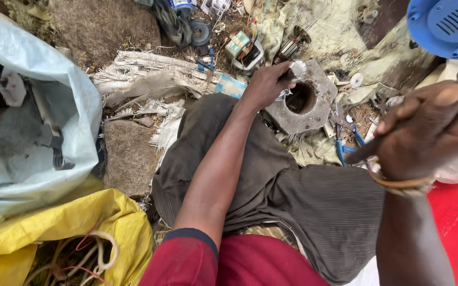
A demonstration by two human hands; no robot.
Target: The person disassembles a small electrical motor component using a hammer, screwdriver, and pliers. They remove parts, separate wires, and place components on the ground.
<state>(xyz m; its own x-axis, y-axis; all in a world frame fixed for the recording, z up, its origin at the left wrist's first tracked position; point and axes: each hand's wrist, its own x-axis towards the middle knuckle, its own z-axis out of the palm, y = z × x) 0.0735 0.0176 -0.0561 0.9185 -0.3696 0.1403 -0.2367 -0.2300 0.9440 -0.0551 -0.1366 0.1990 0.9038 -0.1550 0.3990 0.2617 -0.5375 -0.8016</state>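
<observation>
A pale grey-white woven sack point(54, 106) gapes at the left edge; below it a crumpled yellow sack point(80, 222) holds tangled wires; a small light-blue packet point(230, 86) lies beside the left hand point(266, 85)

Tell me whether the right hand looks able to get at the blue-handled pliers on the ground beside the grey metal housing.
Probably yes. The blue-handled pliers lie uncovered just below the right hand, with nothing over them. But that hand's grip is already shut on a dark tool handle, which it would likely have to put down first.
</observation>
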